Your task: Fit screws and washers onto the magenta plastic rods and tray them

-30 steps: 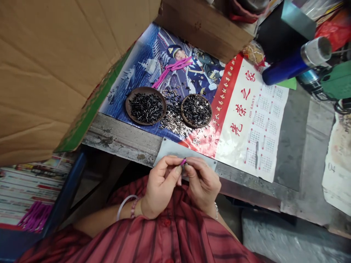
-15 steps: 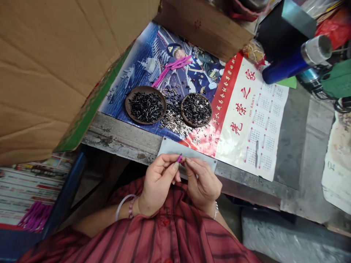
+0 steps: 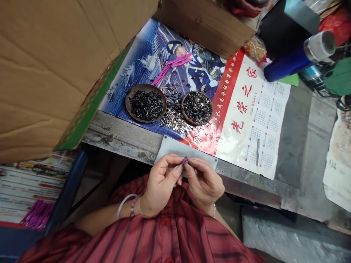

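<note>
The person's left hand is nearly closed, its thumb and forefinger pinching a small magenta plastic piece with a dark metal tip. The right hand is also nearly closed, its fingertips pressing on the same piece just above a pale grey metal plate lying at the near edge of the scuffed table. A white bangle and a beaded bracelet are circling the left wrist, while the red striped shirt is filling the space below.

Beyond the plate, two round brown dishes are holding black screws: one nearer the table's left edge, the other to its right. Silver washers are scattered between and below them, and bright pink plastic strips are lying farther back, on a navy-themed calendar poster. A brown cardboard flap is overhanging the table's left side, blocking the far left corner. A blue metal flask is lying at the far right corner.

Compared with the earlier frame, the right fingertips are pressing closer on the magenta piece.
</note>
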The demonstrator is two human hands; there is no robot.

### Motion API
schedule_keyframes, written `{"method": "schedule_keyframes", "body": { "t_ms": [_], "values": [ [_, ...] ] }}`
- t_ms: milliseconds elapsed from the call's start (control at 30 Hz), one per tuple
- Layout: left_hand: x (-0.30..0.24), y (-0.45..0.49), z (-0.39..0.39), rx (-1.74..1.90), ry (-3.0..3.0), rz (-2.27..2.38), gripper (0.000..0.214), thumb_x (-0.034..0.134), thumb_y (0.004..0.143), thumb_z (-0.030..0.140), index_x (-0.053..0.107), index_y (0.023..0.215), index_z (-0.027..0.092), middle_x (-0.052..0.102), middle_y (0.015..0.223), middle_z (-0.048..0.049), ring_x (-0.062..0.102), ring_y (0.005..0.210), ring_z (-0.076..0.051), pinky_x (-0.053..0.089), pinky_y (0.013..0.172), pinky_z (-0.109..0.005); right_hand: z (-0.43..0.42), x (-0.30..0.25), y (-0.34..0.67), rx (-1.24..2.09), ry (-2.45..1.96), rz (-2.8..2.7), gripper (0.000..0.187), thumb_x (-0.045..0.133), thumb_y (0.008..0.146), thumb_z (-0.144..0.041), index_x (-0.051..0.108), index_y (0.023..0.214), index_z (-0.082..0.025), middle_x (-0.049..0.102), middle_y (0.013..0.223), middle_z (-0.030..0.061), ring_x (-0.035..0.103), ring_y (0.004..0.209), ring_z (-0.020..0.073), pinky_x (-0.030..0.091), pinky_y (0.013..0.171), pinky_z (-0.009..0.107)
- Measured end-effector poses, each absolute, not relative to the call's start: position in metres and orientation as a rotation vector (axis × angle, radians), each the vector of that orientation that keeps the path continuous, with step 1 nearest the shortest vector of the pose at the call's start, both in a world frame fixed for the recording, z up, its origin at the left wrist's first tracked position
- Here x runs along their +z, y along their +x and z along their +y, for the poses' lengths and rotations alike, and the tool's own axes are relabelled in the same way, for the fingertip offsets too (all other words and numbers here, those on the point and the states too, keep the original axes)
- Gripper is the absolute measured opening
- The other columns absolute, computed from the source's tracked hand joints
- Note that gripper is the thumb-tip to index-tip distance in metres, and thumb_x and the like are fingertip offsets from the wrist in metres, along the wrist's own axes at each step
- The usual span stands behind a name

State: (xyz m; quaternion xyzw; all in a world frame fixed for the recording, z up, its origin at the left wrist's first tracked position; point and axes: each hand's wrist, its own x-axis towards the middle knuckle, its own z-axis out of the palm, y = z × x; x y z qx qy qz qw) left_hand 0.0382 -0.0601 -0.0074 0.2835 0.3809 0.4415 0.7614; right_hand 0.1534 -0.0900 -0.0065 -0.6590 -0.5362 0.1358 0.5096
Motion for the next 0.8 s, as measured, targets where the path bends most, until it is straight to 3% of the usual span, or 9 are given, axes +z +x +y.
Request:
{"method": "schedule_keyframes", "body": {
  "t_ms": [400, 667, 800],
  "values": [
    [-0.008, 0.037, -0.06, 0.996, 0.667, 0.825, 0.009, 0.066, 0.096, 0.024, 0.07, 0.105, 0.023, 0.062, 0.103, -0.0018, 0.054, 0.058, -0.004, 0.048, 0.053, -0.017, -0.088, 0.003, 0.154, 0.527, -1.526, -1.237, 0.019, 0.07, 0.09, -0.009, 0.074, 0.102, -0.024, 0.079, 0.096, 0.0055, 0.076, 0.086, 0.0214, 0.064, 0.076, 0.035],
    [-0.009, 0.03, -0.055, 0.855, 0.727, 0.718, 0.008, 0.067, 0.096, 0.027, 0.069, 0.1, 0.021, 0.06, 0.085, 0.0007, 0.051, 0.054, -0.005, 0.043, 0.05, -0.018, -0.069, 0.02, 0.203, 1.131, -1.354, -1.333, 0.004, 0.077, 0.088, -0.02, 0.074, 0.085, -0.02, 0.077, 0.084, 0.0036, 0.074, 0.079, 0.0185, 0.062, 0.072, 0.031],
    [-0.005, 0.028, -0.053, 0.812, 0.77, 0.71, 0.013, 0.07, 0.094, 0.031, 0.069, 0.1, 0.02, 0.06, 0.087, -0.0011, 0.05, 0.053, -0.006, 0.042, 0.049, -0.019, -0.062, 0.016, 0.208, 1.259, -1.262, -1.234, 0.021, 0.083, 0.084, -0.032, 0.07, 0.074, -0.019, 0.075, 0.078, 0.0034, 0.071, 0.072, 0.0174, 0.06, 0.066, 0.03]
  ]
}}
